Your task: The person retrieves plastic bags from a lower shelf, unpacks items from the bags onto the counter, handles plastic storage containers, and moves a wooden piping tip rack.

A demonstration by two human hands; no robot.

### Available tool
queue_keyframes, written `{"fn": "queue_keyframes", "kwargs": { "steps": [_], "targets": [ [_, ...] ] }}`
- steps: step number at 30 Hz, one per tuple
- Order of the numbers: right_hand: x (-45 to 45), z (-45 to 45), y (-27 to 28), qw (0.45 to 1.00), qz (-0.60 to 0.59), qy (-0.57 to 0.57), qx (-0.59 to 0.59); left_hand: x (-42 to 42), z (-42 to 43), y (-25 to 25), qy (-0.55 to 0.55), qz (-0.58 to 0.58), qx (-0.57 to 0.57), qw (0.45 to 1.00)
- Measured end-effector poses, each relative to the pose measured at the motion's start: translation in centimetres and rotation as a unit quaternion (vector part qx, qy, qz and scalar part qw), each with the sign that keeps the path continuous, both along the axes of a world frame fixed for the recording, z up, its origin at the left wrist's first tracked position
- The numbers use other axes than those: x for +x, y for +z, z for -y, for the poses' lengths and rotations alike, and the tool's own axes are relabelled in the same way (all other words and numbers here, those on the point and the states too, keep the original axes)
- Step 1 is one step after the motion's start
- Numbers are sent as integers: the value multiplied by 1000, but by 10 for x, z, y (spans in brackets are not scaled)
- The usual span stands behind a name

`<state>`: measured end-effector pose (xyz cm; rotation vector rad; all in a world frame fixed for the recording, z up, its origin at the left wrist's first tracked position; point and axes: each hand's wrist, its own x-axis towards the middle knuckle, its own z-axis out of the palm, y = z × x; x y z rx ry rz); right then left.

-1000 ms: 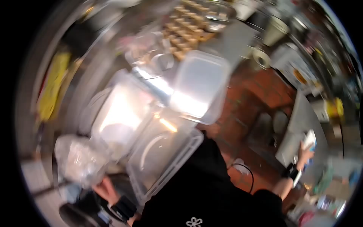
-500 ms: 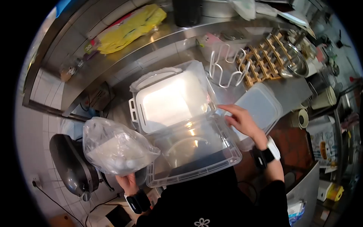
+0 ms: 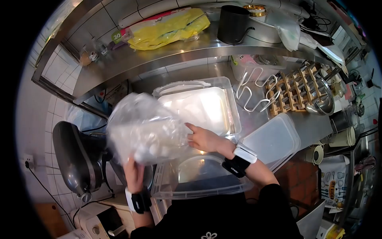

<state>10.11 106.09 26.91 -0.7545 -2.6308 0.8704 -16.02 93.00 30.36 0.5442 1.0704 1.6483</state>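
Observation:
A clear plastic bag [image 3: 147, 129] with pale round pieces in its lower part rests on my left hand [image 3: 134, 175], whose fingers wrap its underside. At the bag's right edge is my right hand [image 3: 203, 138], index finger stretched out and the other fingers curled but apart. Whether it touches the plastic is hard to tell. Behind the bag lies a white tray [image 3: 199, 105] in a clear plastic box. A clear lid [image 3: 203, 187] slants between that box and my body, partly under my right forearm.
A dark stand mixer [image 3: 73, 155] stands at the left. Right of the box are a frosted container [image 3: 274, 137], a white wire rack [image 3: 254, 93] and a wooden lattice rack [image 3: 294, 93]. Above runs a steel shelf [image 3: 159, 63] with a yellow package [image 3: 171, 30] and a black pitcher [image 3: 233, 24].
The bag has been lifted up and to the right on my left hand. My right hand has moved left from the box's right side to the bag's edge. The view has shifted too.

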Motion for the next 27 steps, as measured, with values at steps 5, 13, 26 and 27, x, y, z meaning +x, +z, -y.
{"fn": "queue_keyframes", "kwargs": {
  "steps": [5, 13, 26, 27],
  "targets": [
    [54, 20, 17, 997, -42, 35, 46, 13, -87, -13, -252, 74, -179, 948],
    [178, 105, 25, 959, 108, -241, 106, 27, -96, -45, -230, -182, -131, 947],
    [135, 100, -45, 878, -246, -411, -15, -21, 37, -61, -263, -297, -129, 909],
    [135, 93, -35, 879, -221, -423, -13, -20, 39, -54, -262, -239, -159, 921]
  ]
}}
